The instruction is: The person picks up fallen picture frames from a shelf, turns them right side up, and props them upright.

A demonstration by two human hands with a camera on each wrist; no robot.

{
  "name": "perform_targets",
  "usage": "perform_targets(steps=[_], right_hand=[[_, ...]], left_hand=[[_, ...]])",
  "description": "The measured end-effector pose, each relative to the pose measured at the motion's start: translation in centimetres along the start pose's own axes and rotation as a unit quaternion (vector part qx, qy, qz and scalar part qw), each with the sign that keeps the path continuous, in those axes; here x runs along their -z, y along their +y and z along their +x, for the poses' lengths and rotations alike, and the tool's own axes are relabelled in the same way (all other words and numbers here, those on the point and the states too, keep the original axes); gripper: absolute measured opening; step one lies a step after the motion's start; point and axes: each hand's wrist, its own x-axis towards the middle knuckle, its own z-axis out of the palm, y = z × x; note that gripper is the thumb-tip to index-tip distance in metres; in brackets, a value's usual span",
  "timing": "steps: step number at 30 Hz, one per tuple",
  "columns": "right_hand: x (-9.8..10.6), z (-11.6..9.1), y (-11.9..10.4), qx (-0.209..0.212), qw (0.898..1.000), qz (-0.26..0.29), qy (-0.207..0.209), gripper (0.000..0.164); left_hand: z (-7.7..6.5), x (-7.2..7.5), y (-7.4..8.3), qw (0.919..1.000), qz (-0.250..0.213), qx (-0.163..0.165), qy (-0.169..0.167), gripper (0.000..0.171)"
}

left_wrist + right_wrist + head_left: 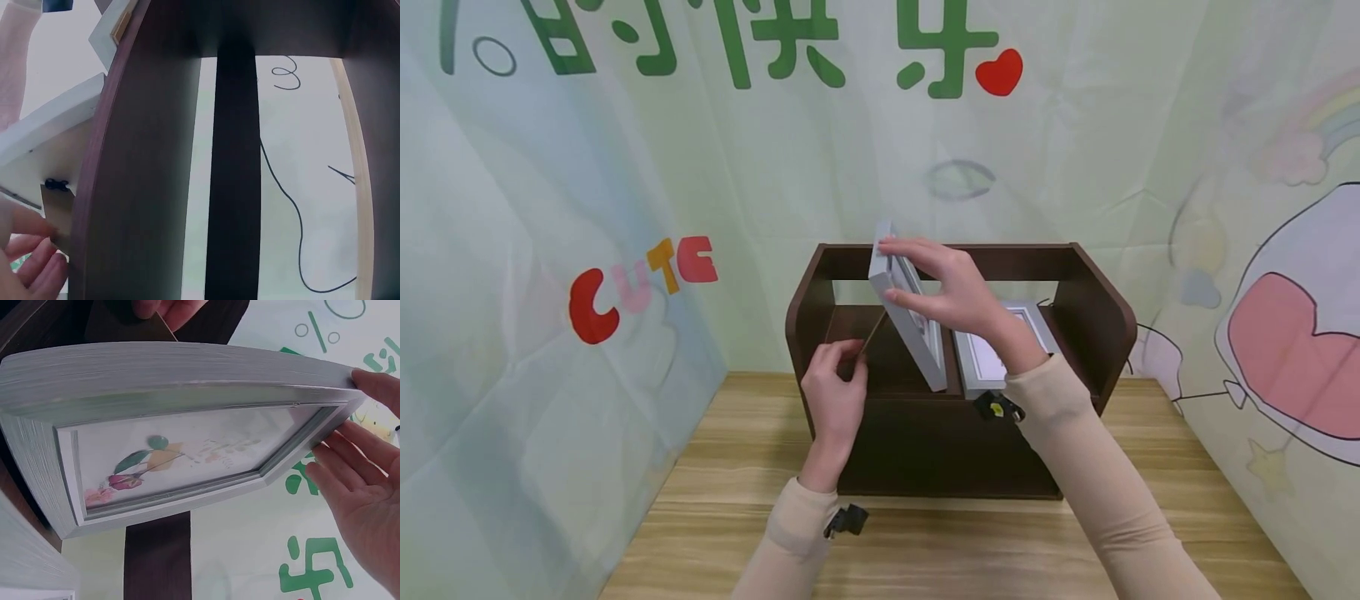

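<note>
Picture frame (917, 346): While a person's right hand (958, 287) holds its upper end between thumb and fingers, the grey frame tilts over the brown shelf (955, 446).
Back leg (59, 212): Pinched in the left hand (837, 392).
Border (37, 462): Probably the surest hold, the frame likely light and stiff, its clear front (169, 462) perhaps breakable.
Shelf: One, with two frames, one in hand, a second frame (985, 358) beside it; two hands, one leg visible.

Backdrop (775, 167) pale green, creased; green characters (795, 30) up top, 1 red heart (1000, 73) alongside. "CUTE" lettering (662, 252) at left. Tabletop (925, 542) wood-grained.
</note>
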Motion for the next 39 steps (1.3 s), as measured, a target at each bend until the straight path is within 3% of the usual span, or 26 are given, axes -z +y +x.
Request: perform_targets(steps=[5,9,14,25,32,39], right_hand=[[0.1,-0.1,0.2,-0.023,0.997,0.071,-0.001,0.051],[0.4,-0.2,0.7,-0.078,0.991,0.111,0.005,0.049],[0.6,-0.2,1.7,-0.142,0.985,0.099,-0.003,0.050],[0.8,0.7,3.8,-0.247,0.963,0.062,-0.089,0.055],[0.2,1.1,5.0,-0.279,0.951,0.059,-0.118,0.056],[-0.6,1.0,5.8,-0.277,0.948,0.070,-0.140,0.052]], left_hand=[[-0.2,0.2,1.4,0.9991,-0.010,-0.032,0.025,0.023],[-0.1,0.2,2.7,0.9986,-0.035,-0.033,0.020,0.028],[-0.1,0.2,4.2,0.9978,-0.066,-0.011,0.004,0.033],[0.2,-0.2,6.6,0.9942,-0.092,0.037,-0.041,0.039],[0.1,-1.0,7.1,0.9911,-0.087,0.067,-0.075,0.042],[0.2,-2.1,6.9,0.9923,-0.064,0.063,-0.086,0.044]])
